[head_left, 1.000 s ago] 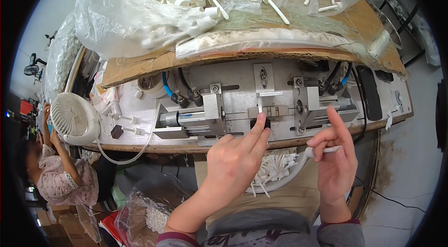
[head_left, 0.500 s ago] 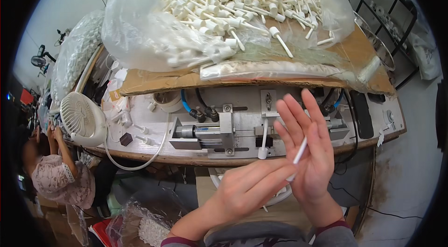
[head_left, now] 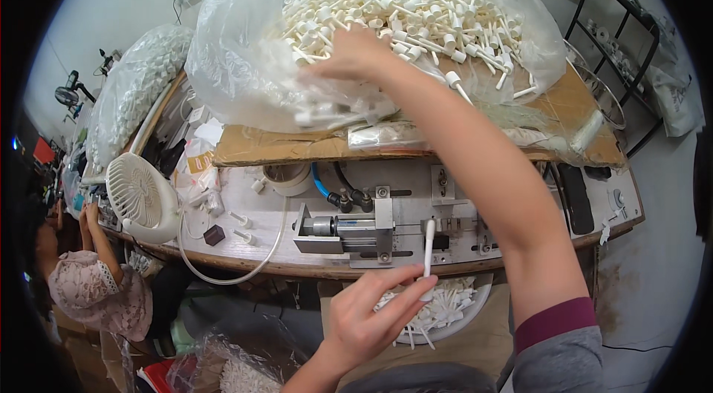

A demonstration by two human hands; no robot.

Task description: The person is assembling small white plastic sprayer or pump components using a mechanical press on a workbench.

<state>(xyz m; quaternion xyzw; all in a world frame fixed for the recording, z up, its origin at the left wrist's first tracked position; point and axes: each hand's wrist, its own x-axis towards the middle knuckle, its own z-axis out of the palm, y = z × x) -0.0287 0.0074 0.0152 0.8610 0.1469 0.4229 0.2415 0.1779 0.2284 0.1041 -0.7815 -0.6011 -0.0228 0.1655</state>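
Worn white workbench w/ small metal press jig, white desk fan. My left hand pinches a slim white plastic stick upright before jig. My right hand reaches into clear plastic bag of white plastic stems on cardboard; grip can't tell.

— What is the person at the bench wearing?
— A grey top, its right sleeve pushed up above the elbow and edged with a maroon cuff band.
— And the hands?
— Both the left hand and right hand are bare: no gloves, rings or watch visible.
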